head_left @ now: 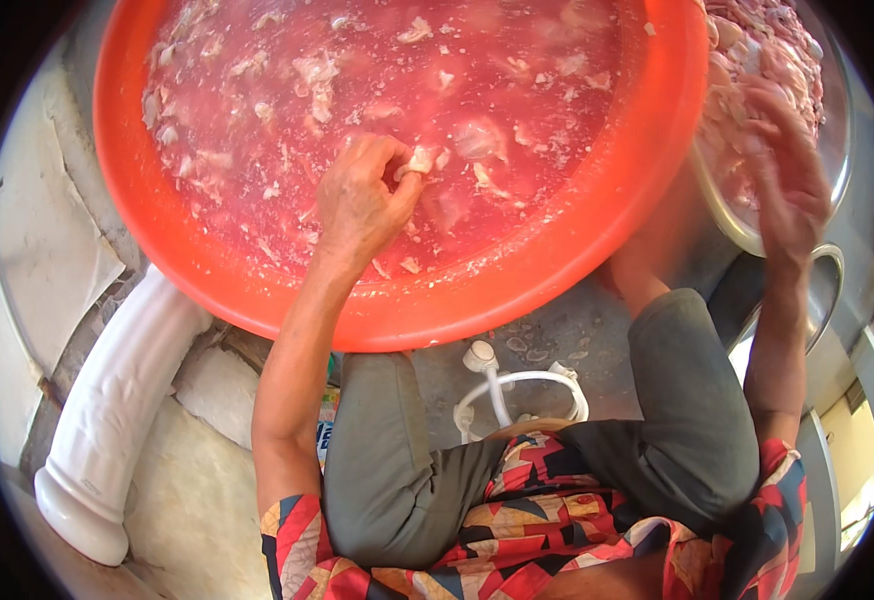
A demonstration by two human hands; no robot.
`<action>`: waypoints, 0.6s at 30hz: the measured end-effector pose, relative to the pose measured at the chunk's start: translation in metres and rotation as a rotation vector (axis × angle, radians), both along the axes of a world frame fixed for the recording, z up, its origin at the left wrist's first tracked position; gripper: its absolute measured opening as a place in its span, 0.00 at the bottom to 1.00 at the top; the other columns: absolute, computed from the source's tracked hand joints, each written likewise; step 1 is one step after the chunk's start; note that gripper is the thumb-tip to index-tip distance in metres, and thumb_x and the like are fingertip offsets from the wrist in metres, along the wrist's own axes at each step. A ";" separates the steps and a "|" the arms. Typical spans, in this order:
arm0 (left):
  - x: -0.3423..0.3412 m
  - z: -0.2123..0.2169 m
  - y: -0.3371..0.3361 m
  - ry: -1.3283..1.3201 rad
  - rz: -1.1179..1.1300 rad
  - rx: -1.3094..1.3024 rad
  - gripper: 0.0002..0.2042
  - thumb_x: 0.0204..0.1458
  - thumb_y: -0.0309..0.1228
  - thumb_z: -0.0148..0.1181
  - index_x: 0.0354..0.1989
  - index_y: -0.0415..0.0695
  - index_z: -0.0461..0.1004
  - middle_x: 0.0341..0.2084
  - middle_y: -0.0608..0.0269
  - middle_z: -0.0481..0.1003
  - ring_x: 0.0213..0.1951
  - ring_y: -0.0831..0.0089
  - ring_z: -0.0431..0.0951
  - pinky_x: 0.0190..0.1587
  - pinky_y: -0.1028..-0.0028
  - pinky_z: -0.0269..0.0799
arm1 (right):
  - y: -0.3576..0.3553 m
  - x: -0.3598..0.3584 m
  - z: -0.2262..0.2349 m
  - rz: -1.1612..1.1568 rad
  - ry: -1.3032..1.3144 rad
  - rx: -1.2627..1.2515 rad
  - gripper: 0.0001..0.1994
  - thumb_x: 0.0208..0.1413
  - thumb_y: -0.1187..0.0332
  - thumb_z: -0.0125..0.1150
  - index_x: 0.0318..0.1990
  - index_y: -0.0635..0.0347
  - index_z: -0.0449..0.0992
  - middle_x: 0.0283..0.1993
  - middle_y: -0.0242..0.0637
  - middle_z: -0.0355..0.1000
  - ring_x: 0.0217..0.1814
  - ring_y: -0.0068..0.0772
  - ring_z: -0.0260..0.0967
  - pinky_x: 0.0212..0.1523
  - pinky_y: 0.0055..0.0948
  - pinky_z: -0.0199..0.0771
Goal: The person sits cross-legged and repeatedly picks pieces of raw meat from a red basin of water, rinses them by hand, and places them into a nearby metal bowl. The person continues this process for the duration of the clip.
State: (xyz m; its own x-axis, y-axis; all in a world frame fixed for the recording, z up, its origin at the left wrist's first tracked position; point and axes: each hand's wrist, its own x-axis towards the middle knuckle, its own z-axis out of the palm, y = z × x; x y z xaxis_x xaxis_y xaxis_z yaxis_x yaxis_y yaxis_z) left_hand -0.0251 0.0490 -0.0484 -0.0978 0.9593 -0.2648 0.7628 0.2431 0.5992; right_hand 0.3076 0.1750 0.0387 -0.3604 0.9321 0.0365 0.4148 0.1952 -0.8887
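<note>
While a pale meat scrap (420, 160) is being pinched by the left hand (360, 205) over the red basin (657, 150), the loosely spread, blurred right hand (787, 180) is best being kept over the steel bowl (837, 130), with drips being shed first.

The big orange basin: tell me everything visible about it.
The orange basin is a wide, round, shallow tub, apparently plastic, with a smooth rolled rim. It holds cloudy pink water with pale meat scraps floating in it. Its top edge is cut off by the frame. The left hand reaches into it, pinching a pale piece. On its right, its rim overlaps a metal bowl of meat.
</note>
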 end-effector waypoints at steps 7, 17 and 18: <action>0.017 0.043 -0.005 -0.898 0.237 -0.169 0.05 0.47 0.20 0.55 0.32 0.37 0.71 0.32 0.61 0.75 0.36 0.80 0.74 0.38 0.78 0.70 | -0.045 -0.098 -0.039 0.352 0.228 -0.607 0.11 0.52 0.69 0.56 0.42 0.65 0.72 0.37 0.37 0.73 0.40 0.25 0.70 0.40 0.25 0.71; 0.016 0.057 -0.023 -0.884 0.208 0.014 0.08 0.44 0.18 0.57 0.34 0.36 0.71 0.30 0.62 0.73 0.35 0.77 0.73 0.40 0.77 0.70 | -0.065 -0.138 -0.053 0.430 0.343 -0.987 0.11 0.48 0.71 0.63 0.39 0.63 0.74 0.33 0.32 0.72 0.35 0.19 0.69 0.37 0.19 0.70; 0.015 0.057 -0.024 -0.864 0.200 0.023 0.08 0.44 0.18 0.57 0.34 0.36 0.71 0.29 0.62 0.73 0.34 0.77 0.73 0.39 0.77 0.70 | -0.066 -0.139 -0.053 0.427 0.325 -0.928 0.11 0.46 0.70 0.65 0.37 0.62 0.75 0.33 0.31 0.73 0.33 0.18 0.68 0.35 0.19 0.70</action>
